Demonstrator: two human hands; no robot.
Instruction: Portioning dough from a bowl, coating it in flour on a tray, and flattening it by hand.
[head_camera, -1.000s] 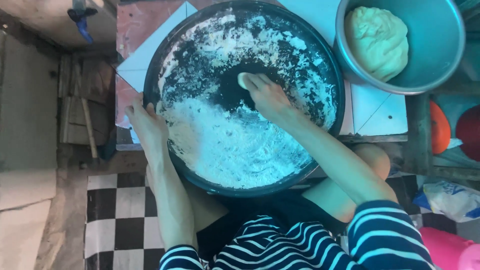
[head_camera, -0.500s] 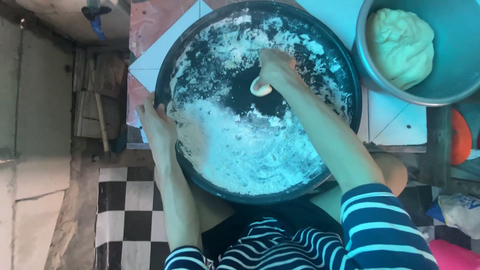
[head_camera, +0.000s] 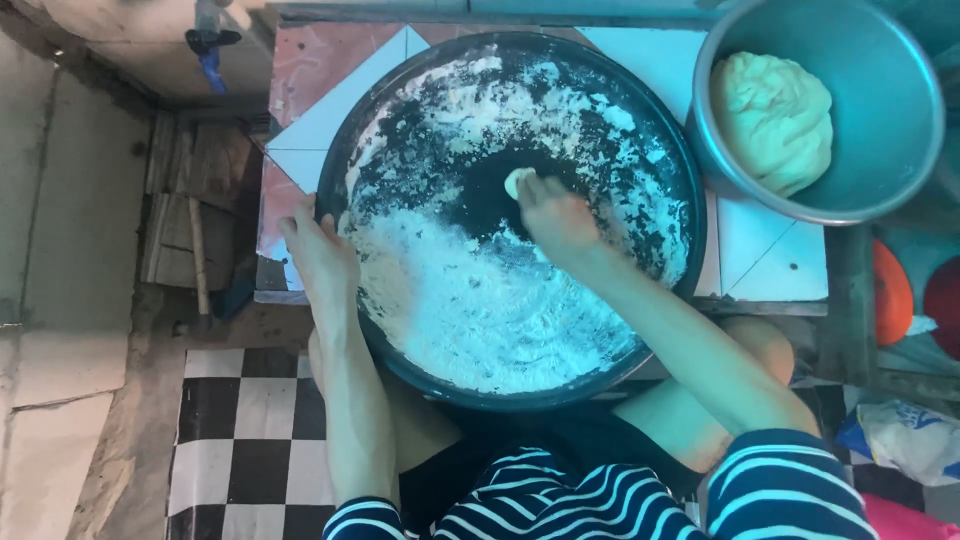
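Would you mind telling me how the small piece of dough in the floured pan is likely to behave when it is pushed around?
The small piece of dough looks soft, so it probably squashes rather than keeping its shape under the right hand. Flour coats the pan, so it likely slides without sticking. Being rounded, it may roll. The left hand grips the rim, suggesting the pan could shift.

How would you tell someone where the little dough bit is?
Find the big black pan dusted with flour in the middle. Near its centre, on a bare dark patch, the right hand presses a small pale dough piece with its fingertips. It is tiny and flat, unlike the big dough lump in the metal bowl at upper right.
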